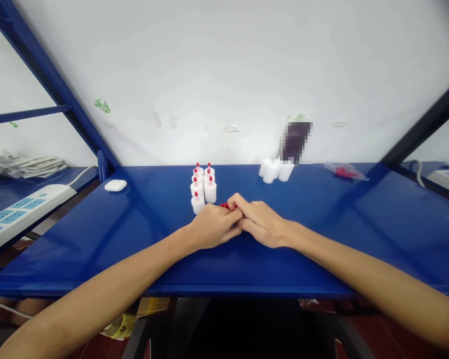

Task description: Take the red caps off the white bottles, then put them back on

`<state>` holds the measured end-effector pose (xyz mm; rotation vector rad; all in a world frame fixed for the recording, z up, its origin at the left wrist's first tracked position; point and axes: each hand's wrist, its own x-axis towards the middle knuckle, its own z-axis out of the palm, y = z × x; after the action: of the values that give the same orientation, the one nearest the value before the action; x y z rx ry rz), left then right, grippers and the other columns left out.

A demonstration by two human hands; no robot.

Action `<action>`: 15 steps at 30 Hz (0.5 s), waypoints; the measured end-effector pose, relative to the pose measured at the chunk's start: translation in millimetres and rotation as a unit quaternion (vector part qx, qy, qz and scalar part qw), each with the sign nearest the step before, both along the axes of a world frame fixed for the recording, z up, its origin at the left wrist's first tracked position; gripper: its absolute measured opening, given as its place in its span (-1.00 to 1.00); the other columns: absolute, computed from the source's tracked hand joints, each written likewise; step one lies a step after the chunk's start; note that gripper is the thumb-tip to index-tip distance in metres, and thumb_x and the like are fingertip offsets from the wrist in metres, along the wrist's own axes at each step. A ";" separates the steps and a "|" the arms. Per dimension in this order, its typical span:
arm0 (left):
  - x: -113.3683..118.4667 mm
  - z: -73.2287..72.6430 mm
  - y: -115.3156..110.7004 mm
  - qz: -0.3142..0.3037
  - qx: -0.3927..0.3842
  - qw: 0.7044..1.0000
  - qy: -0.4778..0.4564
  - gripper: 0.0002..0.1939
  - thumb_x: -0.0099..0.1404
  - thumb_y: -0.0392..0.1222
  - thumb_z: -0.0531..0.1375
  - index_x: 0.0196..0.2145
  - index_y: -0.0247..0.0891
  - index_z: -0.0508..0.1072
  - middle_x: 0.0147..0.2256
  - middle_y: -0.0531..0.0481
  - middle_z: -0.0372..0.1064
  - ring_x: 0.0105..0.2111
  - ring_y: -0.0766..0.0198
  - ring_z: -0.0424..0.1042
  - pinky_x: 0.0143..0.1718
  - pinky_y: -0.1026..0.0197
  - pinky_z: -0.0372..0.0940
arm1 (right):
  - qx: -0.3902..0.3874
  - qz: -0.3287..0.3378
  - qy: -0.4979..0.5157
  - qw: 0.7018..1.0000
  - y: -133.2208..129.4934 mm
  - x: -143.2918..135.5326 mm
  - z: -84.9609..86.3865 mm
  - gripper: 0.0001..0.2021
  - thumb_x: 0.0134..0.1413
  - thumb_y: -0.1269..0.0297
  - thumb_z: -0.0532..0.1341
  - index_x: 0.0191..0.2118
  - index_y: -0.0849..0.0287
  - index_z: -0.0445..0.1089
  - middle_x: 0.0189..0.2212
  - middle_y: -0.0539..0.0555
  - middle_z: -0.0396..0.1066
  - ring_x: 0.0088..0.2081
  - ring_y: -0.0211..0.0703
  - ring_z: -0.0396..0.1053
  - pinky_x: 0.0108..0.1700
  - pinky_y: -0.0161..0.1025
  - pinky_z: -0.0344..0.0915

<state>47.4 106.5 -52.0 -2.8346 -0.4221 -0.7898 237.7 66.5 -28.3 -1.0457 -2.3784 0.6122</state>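
Note:
My left hand (217, 227) and my right hand (262, 223) meet over the middle of the blue table, fingertips pressed together. Both are closed, and whatever is between the fingers is hidden. Just behind them a few small red pieces (225, 205) show, partly covered by my right hand. Close to my left hand stand several white bottles (210, 192) with red pointed tips, upright in two rows; the nearest bottle (197, 203) is partly behind that hand.
Several plain white bottles (270, 173) stand by the wall, right of centre. A clear bag (346, 172) with red pieces lies farther right. On the left are a white rounded case (115, 185) and a power strip (30, 212). Blue posts (56, 75) flank the table (153, 264).

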 end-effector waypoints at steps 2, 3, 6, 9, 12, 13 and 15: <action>0.8 -0.6 -0.1 -0.003 0.016 1.000 -0.008 -0.66 0.49 -0.10 -0.03 -0.35 -0.31 0.38 -0.52 -0.02 0.41 -0.57 0.27 0.40 -0.58 0.28 0.18 | 0.007 -0.006 -0.019 1.000 -0.6 -1.6 0.7 -0.83 0.09 0.40 -0.02 -0.18 0.08 0.01 -0.55 -0.14 0.13 -0.55 -0.19 0.09 -0.41 -0.22 0.00; 1.4 -0.6 -0.4 -0.006 0.023 1.000 -0.010 -0.65 0.50 -0.08 -0.03 -0.35 -0.31 0.38 -0.52 -0.02 0.42 -0.57 0.27 0.40 -0.59 0.28 0.17 | 0.010 -0.006 -0.022 1.000 -1.2 -2.1 1.1 -0.83 0.08 0.40 -0.02 -0.18 0.09 0.02 -0.56 -0.14 0.13 -0.56 -0.20 0.09 -0.41 -0.23 0.00; 3.6 -1.7 -2.2 -0.012 0.033 0.999 -0.011 -0.61 0.53 -0.06 -0.09 -0.30 -0.31 0.39 -0.52 -0.02 0.42 -0.57 0.26 0.41 -0.59 0.27 0.19 | 0.015 0.015 -0.002 1.000 -3.4 -2.3 2.1 -0.82 0.05 0.42 -0.02 -0.19 0.09 0.04 -0.57 -0.14 0.12 -0.58 -0.21 0.06 -0.44 -0.24 -0.01; 6.5 -4.3 -5.1 -0.016 0.043 0.999 -0.018 -0.59 0.54 -0.06 -0.14 -0.27 -0.32 0.38 -0.52 -0.02 0.41 -0.58 0.26 0.40 -0.58 0.26 0.20 | 0.021 0.037 0.019 0.999 -4.8 -1.6 2.0 -0.80 0.02 0.43 -0.03 -0.18 0.10 0.08 -0.57 -0.14 0.14 -0.59 -0.23 0.05 -0.46 -0.26 0.00; 8.9 -3.3 -7.3 -0.023 0.057 0.997 -0.044 -0.64 0.52 -0.12 -0.12 -0.30 -0.30 0.36 -0.54 0.01 0.39 -0.60 0.28 0.36 -0.59 0.25 0.17 | 0.036 0.045 0.051 0.997 -3.4 -1.1 0.1 -0.79 0.02 0.43 -0.01 -0.17 0.11 0.12 -0.58 -0.14 0.16 -0.59 -0.25 0.07 -0.46 -0.27 0.05; 8.7 -0.8 -7.2 -0.028 0.065 0.996 -0.056 -0.66 0.51 -0.15 -0.10 -0.33 -0.29 0.34 -0.55 0.02 0.37 -0.60 0.29 0.34 -0.59 0.25 0.16 | 0.041 0.048 0.065 0.996 -2.3 -0.7 -0.7 -0.79 0.06 0.40 0.00 -0.14 0.12 0.14 -0.57 -0.13 0.19 -0.58 -0.26 0.10 -0.45 -0.28 0.08; 5.0 8.3 -4.8 -0.051 0.105 0.990 -0.073 -0.69 0.48 -0.18 -0.06 -0.41 -0.25 0.30 -0.56 0.04 0.35 -0.61 0.31 0.30 -0.59 0.24 0.13 | 0.051 0.052 0.089 0.993 0.4 1.3 -1.8 -0.75 0.16 0.29 0.05 -0.04 0.14 0.19 -0.52 -0.10 0.27 -0.54 -0.25 0.18 -0.42 -0.29 0.14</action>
<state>52.4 101.7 -43.7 -2.6292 -0.1987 -1.0014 239.0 66.9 -30.1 -0.7934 -2.2927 0.5882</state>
